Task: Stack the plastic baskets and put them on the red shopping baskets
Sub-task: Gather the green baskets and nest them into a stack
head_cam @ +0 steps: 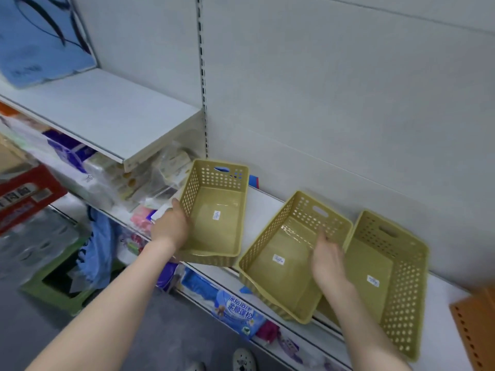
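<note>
1. On the white shelf (263, 200), the left grip (171, 227) is closed on the left basket's (217, 212) near-left wall, tilting it up.
2. The right grip (328, 259) hangs open over the middle basket's (284, 261) right wall, holding nothing.
3. The right basket (391, 279) touches the middle one.
4. Each basket contains only a small sticker.

Olive plastic baskets: 3 — 1 at 9 o'clock (217, 212), 1 ctr (284, 258), 1 at 3 o'clock (385, 279). Hands: 2. Orange basket: 1 (476, 328).
</note>
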Motion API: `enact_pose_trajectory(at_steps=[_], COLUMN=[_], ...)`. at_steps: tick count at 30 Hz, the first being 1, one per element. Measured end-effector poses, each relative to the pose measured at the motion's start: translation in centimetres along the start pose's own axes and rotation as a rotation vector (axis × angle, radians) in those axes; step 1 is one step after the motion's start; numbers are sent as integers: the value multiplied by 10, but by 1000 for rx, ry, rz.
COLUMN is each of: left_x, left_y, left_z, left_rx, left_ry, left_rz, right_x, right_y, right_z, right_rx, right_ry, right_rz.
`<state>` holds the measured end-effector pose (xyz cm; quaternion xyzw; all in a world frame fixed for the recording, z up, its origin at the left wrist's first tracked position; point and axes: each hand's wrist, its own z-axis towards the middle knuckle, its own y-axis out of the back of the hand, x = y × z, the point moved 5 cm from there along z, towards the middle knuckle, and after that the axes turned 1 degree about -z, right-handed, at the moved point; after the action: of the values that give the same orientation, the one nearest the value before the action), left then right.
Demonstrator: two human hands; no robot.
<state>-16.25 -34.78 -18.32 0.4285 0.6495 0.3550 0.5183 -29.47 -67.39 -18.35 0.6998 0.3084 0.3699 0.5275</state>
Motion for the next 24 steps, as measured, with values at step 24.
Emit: enact_pose_trajectory(at_steps=[24], left_x=[-148], left_y=[1], left_z=[-59], left_rx=[11], left_ry=[-610], left_rz=[-258], right_x=[-143], right_y=[44], right_z=[-61], right_rx=[-348], right_ry=[-629], right_rz=[257])
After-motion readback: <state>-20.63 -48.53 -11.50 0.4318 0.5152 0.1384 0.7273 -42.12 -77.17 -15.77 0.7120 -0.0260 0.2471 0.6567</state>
